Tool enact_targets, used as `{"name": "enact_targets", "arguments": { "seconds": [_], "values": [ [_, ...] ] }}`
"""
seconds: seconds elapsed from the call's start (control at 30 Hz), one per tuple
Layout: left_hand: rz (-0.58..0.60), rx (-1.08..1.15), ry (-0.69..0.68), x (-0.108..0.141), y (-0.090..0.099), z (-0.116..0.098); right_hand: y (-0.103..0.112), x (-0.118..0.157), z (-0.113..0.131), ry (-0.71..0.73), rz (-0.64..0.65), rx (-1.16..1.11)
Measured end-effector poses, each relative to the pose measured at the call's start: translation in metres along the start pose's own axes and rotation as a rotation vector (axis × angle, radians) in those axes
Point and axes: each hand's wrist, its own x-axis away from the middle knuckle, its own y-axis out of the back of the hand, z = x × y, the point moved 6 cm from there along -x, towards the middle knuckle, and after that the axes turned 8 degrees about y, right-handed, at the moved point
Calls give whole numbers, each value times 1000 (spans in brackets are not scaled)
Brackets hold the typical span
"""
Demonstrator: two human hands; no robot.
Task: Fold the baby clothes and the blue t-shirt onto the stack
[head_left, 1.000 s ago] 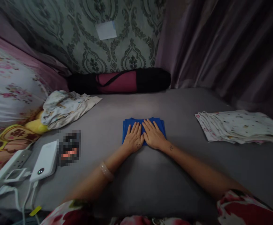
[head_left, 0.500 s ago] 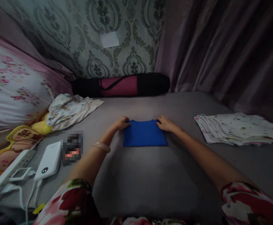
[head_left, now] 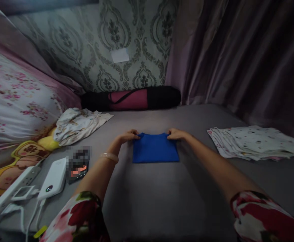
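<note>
Blue cloth [head_left: 155, 149] lies folded; left hand [head_left: 129, 135] and right hand [head_left: 177, 134] pinch its far corners, I'd say to keep it even.

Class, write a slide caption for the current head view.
Left hand and right hand pinch the far corners of a folded blue cloth on a grey sheet.
</note>
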Motion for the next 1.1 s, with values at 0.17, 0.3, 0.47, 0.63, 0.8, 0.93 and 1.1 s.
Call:
{"name": "enact_targets", "arguments": {
  "seconds": [0.17, 0.3, 0.47, 0.63, 0.8, 0.93, 1.1],
  "values": [
    [75, 237, -96, 23, 9, -13, 14, 21, 4, 88, -64, -146],
    [122, 279, -219, 43, 24, -41, 44, 39, 17, 214, -60, -460],
    [-113, 133, -440, 64, 48, -81, 92, 58, 43, 429, -291, -362],
    [-294, -202, -569, 81, 27, -64, 62, 81, 43, 612, -510, 79],
    [-180, -527, -599, 97, -30, -2, -21, 108, 26, 728, -305, 305],
    [-165, -546, -592, 108, -42, 20, -36, 118, 20, 682, -236, 326],
    [-341, -495, -484, 92, -38, 2, -27, 91, 30, 556, -345, 313]
  ]
}}
